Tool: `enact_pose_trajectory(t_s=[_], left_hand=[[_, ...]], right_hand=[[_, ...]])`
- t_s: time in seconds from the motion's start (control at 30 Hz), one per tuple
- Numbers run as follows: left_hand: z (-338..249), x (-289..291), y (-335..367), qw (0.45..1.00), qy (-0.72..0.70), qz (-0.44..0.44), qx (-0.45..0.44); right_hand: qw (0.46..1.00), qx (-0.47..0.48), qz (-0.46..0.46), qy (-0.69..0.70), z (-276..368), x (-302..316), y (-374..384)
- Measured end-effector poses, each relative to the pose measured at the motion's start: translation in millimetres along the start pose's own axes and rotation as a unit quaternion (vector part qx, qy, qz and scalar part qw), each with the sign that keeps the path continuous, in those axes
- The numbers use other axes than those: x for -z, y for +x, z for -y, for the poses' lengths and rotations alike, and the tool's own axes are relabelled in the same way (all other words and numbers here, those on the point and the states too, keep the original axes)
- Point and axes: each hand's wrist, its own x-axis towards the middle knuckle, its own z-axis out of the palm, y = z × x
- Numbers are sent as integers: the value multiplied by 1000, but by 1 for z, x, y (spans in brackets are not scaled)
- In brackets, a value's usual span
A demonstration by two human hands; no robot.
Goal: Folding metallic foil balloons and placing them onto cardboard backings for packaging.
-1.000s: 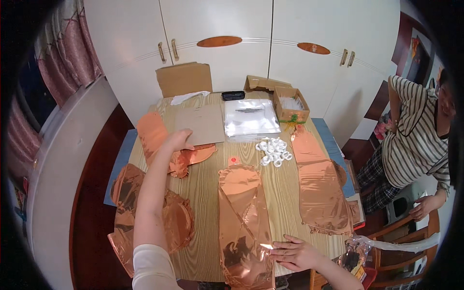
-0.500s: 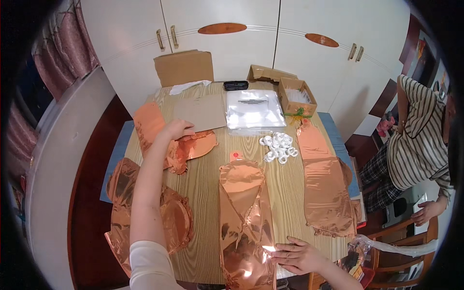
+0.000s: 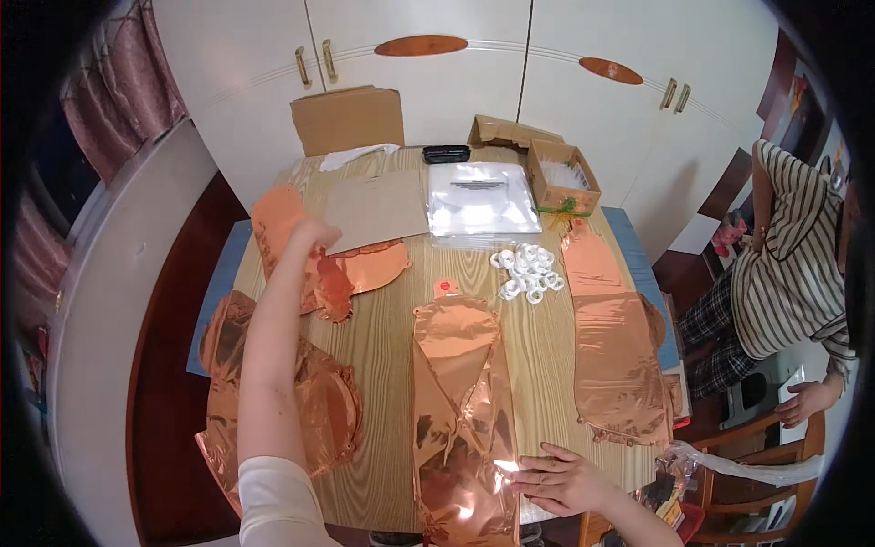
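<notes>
My left arm reaches far across the table, and my left hand (image 3: 319,234) is over a flat copper-coloured foil balloon (image 3: 278,214) at the back left. Motion smears its fingers, so I cannot see whether they grip the foil. In the middle, another long flat foil balloon (image 3: 460,374) lies toward me with a small tab at its far end. My right hand (image 3: 567,483) rests with fingers stretched out at this balloon's right edge, near the table front. A wide foil balloon (image 3: 324,410) lies partly under my left forearm.
Another foil balloon (image 3: 615,356) lies at the right. White ribbon rolls (image 3: 529,272), clear plastic bags (image 3: 483,201), grey cardboard (image 3: 378,214), a black case (image 3: 447,154) and an open carton (image 3: 565,187) sit farther back. A person (image 3: 775,264) in stripes stands at the right.
My left hand has shifted a little leftward and away from me over the back-left foil balloon, its fingers now blurred. My right hand stays on the middle balloon's edge.
</notes>
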Motion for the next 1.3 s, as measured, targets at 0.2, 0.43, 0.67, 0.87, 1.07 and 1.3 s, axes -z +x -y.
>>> enact_pose_trajectory(t_s=[0.2,0.43,0.67,0.87,1.07,1.3], left_hand=[[-15,-3,-13,991,-120,14,53],[7,-6,16,993,-89,61,52],[9,-5,-27,959,107,-29,-261],[-3,3,-43,960,149,0,-238],[6,2,-23,964,122,36,-235],[3,8,-29,936,219,6,-277]], right_hand=[[1000,-5,-3,-3,2,1,1],[1000,1,-4,-12,3,3,2],[1000,-8,-9,0,4,4,3],[1000,-8,-9,-4,6,6,4],[1000,-12,-10,-6,5,5,4],[1000,-13,-14,3,7,4,2]])
